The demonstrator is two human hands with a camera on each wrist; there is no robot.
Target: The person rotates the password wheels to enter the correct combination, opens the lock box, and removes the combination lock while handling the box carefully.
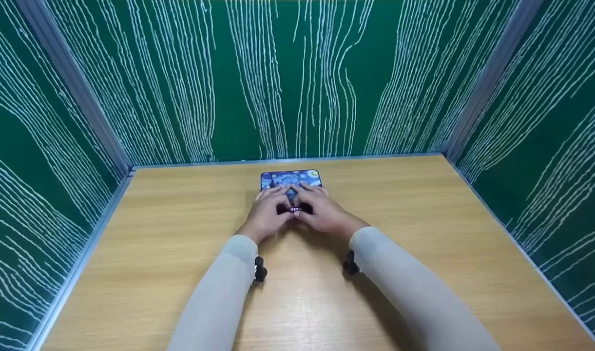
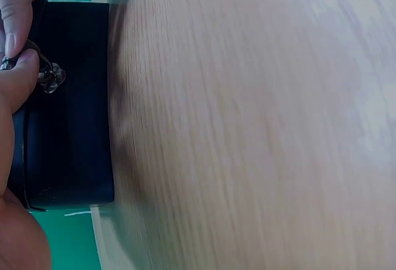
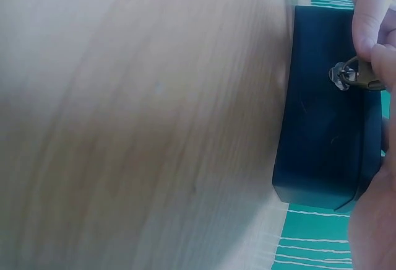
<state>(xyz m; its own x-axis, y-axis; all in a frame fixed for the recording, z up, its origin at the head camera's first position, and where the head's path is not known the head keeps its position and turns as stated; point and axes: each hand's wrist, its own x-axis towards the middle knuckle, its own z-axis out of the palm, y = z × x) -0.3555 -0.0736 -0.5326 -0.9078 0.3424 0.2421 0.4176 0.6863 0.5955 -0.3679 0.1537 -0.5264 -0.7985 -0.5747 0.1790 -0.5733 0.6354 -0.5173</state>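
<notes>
A dark box stands on the table, its lid printed with a swirling blue night scene. At the middle of its front, a small brass-coloured padlock hangs by its shackle from a shiny metal clasp. A row of small dials shows on the padlock in the head view. My left hand and right hand hold the padlock between them, both thumbs meeting on it. Other fingers of each hand lie over the lid. The thumbs hide part of the padlock's body.
The box is near the back of the wooden table. Green panels with wavy white lines enclose the back and both sides, joined by grey metal posts. Small black devices are under the wrists.
</notes>
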